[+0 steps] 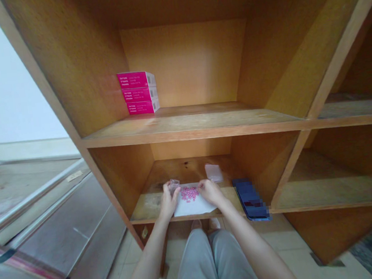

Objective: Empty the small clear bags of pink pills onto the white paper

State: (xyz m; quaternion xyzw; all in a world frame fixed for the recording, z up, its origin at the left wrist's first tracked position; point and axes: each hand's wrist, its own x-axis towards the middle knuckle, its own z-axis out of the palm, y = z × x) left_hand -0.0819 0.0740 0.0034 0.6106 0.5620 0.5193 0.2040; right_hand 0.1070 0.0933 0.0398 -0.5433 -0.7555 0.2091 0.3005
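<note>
A sheet of white paper point(194, 207) lies on the lower shelf near its front edge, with a heap of small pink bead-like pieces point(189, 193) on it. My left hand point(170, 199) is closed around a small clear plastic box point(174, 184) at the paper's left side. At the right of the heap, my right hand point(210, 191) has its fingers pinched together, and whatever they hold is too small to make out. Behind that hand lies a flat translucent lid-like piece point(213, 172).
Three stacked pink boxes point(139, 93) stand on the upper shelf point(197, 121), at its left. A dark blue flat object point(250, 198), partly blurred, juts over the lower shelf's front edge. Left of the cabinet is a metal-framed glass case point(64, 225).
</note>
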